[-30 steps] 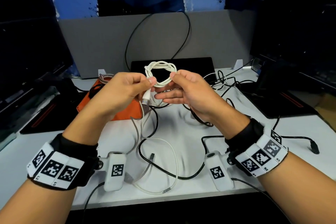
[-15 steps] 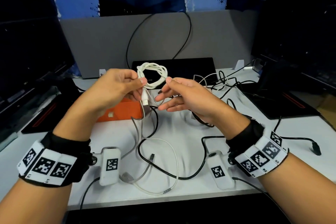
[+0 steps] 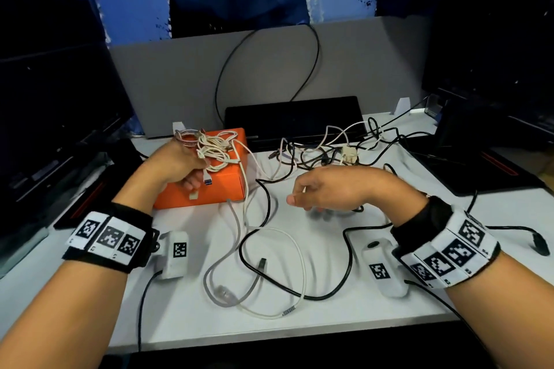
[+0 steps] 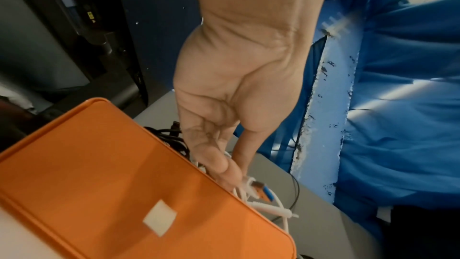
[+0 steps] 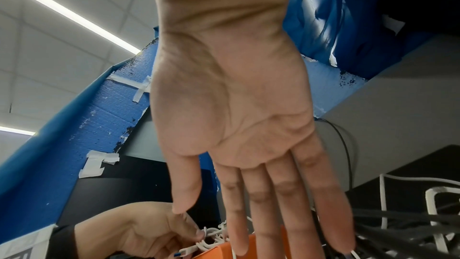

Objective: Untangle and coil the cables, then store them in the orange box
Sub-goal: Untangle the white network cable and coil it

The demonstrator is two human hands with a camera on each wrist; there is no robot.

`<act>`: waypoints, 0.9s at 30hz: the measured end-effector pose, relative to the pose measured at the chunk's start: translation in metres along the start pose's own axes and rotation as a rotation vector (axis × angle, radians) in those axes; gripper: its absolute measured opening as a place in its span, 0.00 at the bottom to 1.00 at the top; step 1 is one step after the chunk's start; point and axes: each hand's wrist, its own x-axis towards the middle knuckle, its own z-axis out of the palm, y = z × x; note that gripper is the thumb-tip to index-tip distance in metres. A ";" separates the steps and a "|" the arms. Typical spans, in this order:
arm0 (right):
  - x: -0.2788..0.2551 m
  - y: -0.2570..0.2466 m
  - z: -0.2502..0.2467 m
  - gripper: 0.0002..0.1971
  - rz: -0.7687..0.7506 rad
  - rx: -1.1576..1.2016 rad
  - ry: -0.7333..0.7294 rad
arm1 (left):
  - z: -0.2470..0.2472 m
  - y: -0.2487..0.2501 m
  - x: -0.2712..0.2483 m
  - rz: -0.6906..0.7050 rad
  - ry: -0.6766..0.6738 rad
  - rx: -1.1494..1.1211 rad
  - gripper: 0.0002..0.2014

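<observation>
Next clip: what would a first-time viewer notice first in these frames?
The bright orange box at the desk's left-centre stands out most, with the left hand holding a coiled white cable over it. The right hand hovers open and empty above the white desk. Behind it lies a tangle of black and white cables, with more loose loops trailing toward the near edge.

Both bare forearms wear black wristbands [image 3: 419, 216] carrying white square-coded marker strips [image 3: 108, 237].

Right hand [image 5: 231, 117] spread flat, left hand [image 5: 149, 231] pinching white cable [image 5: 211, 238]
</observation>
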 end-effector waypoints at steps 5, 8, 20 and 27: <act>0.002 0.003 0.000 0.19 0.001 0.021 0.011 | 0.003 0.011 0.008 0.025 0.135 0.200 0.14; 0.002 0.008 -0.003 0.19 0.011 -0.046 0.030 | 0.005 0.012 0.013 0.081 0.209 0.411 0.16; -0.009 0.033 -0.032 0.11 0.109 -0.383 0.037 | 0.025 0.027 -0.065 0.309 -0.408 0.693 0.20; -0.009 0.063 -0.008 0.51 0.255 -0.363 -0.407 | 0.063 0.014 -0.073 0.349 -0.845 0.802 0.34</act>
